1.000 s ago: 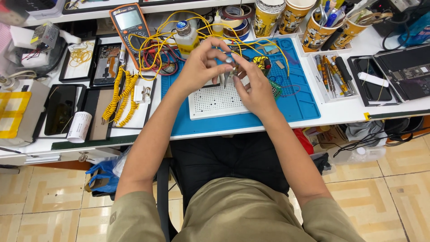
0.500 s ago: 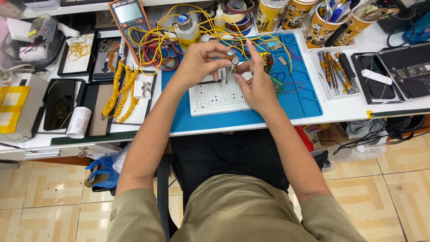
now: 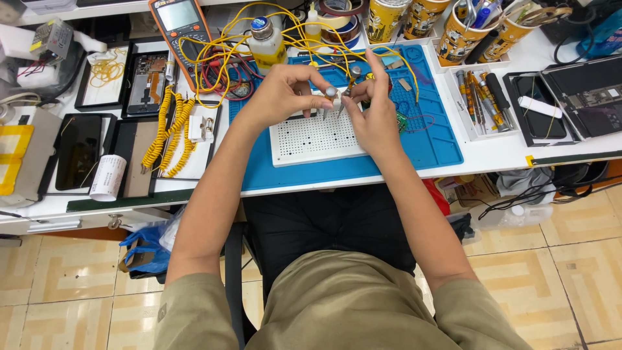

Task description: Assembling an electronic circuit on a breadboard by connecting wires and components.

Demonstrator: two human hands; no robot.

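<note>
Left hand (image 3: 282, 94) — fingers pinched on a silver-capped tool (image 3: 330, 97). Right hand (image 3: 372, 113) — pinching a second tool (image 3: 353, 76). White perforated board (image 3: 311, 139) beneath both.

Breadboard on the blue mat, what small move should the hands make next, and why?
Probably lower the small metal-tipped part toward the breadboard. The left hand and right hand pinch it just above the board's top edge, and it does not look seated in the holes yet.

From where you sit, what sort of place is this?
Most likely an electronics repair bench: an orange multimeter with yellow leads, a blue work mat bearing a white perforated board, and a tray of screwdrivers.
</note>
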